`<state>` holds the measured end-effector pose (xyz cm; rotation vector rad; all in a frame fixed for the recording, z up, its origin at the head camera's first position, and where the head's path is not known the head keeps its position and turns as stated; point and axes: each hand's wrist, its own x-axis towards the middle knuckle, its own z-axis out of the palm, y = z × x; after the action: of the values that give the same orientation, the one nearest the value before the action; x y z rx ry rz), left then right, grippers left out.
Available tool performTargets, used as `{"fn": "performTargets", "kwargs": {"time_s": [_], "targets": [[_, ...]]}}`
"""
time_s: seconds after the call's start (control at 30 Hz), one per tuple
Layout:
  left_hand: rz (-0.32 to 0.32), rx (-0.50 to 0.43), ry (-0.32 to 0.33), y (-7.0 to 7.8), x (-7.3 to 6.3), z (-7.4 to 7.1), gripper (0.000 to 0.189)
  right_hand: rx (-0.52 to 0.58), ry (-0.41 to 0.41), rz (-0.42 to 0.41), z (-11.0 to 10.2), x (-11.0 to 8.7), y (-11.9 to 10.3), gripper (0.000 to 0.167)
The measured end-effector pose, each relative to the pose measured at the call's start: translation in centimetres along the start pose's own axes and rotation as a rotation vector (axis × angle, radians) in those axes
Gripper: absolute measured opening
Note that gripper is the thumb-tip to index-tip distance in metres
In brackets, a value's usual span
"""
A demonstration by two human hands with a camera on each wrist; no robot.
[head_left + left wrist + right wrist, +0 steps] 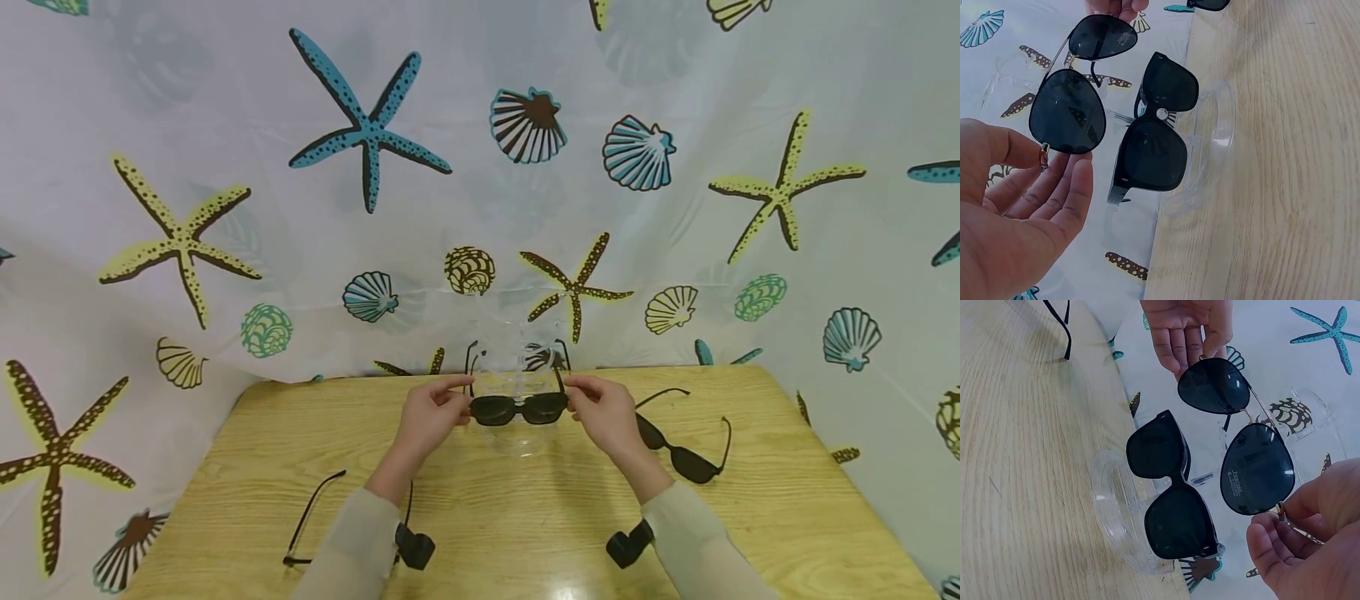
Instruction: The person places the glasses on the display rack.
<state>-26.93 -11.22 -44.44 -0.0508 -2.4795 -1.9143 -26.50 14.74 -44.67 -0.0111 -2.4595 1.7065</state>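
Both hands hold one pair of aviator sunglasses [1067, 111] by its two sides, with dark lenses and thin metal hinges. My left hand [435, 412] pinches one hinge end between thumb and fingers. At the opposite end my right hand [606, 412] pinches the other hinge, best seen in the right wrist view. Just below the aviators, a square black pair of sunglasses [1179, 522] rests on a clear plastic display stand [1221, 134]. From the head view, the two pairs are hard to tell apart between the hands.
On the wooden table [510, 517], another black pair of sunglasses [693, 465] lies to the right of the stand. Thin-framed glasses [296, 561] lie at the front left, partly hidden by the left sleeve. A cloth with shells and starfish [450, 208] hangs behind.
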Motion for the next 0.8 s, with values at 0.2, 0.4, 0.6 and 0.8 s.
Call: {"fn": "performTargets", "kwargs": {"time_s": [0.2,0.4,0.6,0.8], "targets": [[-0.028,0.012,0.009,-0.1,0.7,0.0,0.033,0.006,0.007,0.017,0.2,0.5,-0.1,0.027],[-0.038,0.016,0.019,-0.1,1.4,0.3,0.034,0.009,-0.003,0.033,0.3,0.9,0.2,0.028],[-0.043,0.011,0.038,-0.2,2.0,0.6,0.033,-0.024,-0.01,0.033,0.3,1.2,0.3,0.028],[-0.045,-0.003,0.027,-0.2,2.3,0.7,0.035,-0.033,0.003,0.032,0.4,1.6,0.4,0.029]]}}
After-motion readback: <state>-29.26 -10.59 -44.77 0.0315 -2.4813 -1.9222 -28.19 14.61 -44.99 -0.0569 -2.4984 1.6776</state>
